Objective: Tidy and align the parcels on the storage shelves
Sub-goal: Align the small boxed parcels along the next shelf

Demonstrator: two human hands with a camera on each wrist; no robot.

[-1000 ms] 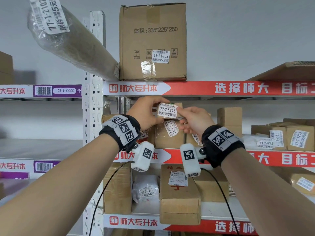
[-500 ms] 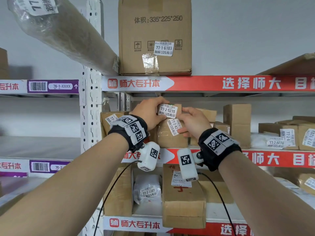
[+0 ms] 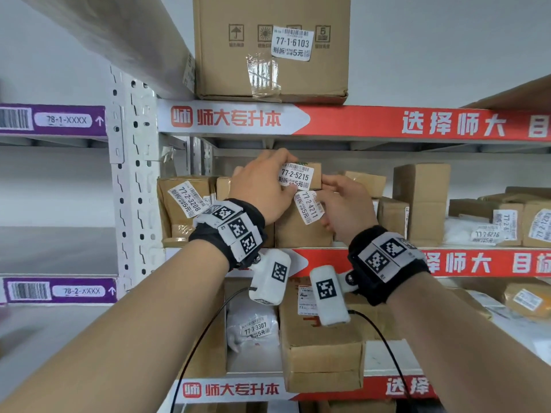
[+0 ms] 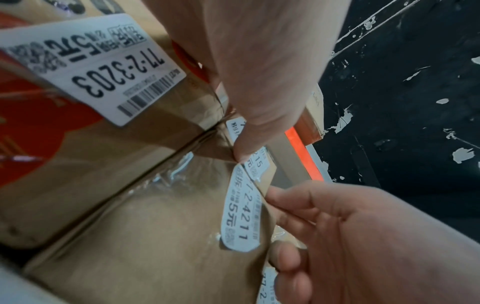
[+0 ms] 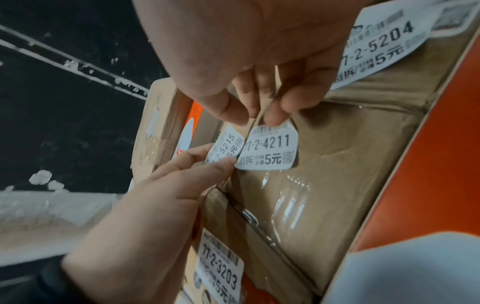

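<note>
A small cardboard box (image 3: pixel 315 174) labelled 77-2-5215 sits on top of a larger taped box (image 3: pixel 298 234) labelled 77-2-4211, on the middle shelf. My left hand (image 3: pixel 277 174) grips its left end, fingers over the top and thumb on the label. My right hand (image 3: pixel 326 201) pinches its right end. In the left wrist view my thumb (image 4: pixel 249 144) presses the small box's front above the 4211 box (image 4: pixel 155 236). The right wrist view shows my fingertips (image 5: pixel 275 115) at the small box's (image 5: pixel 226 148) lower corner, over the 4211 box (image 5: pixel 324 164).
Left of the stack stand boxes 77-2-3208 (image 3: pixel 182 204) and 77-2-3203 (image 4: pixel 103 144); a tall box (image 3: pixel 423 201) stands to the right. A big carton (image 3: pixel 268 46) and a wrapped roll (image 3: pixel 119 40) are on the top shelf. A white post (image 3: pixel 131 189) bounds the bay.
Both hands have carried the small box away from me and set it on the 4211 box. The view has come closer to the shelf.
</note>
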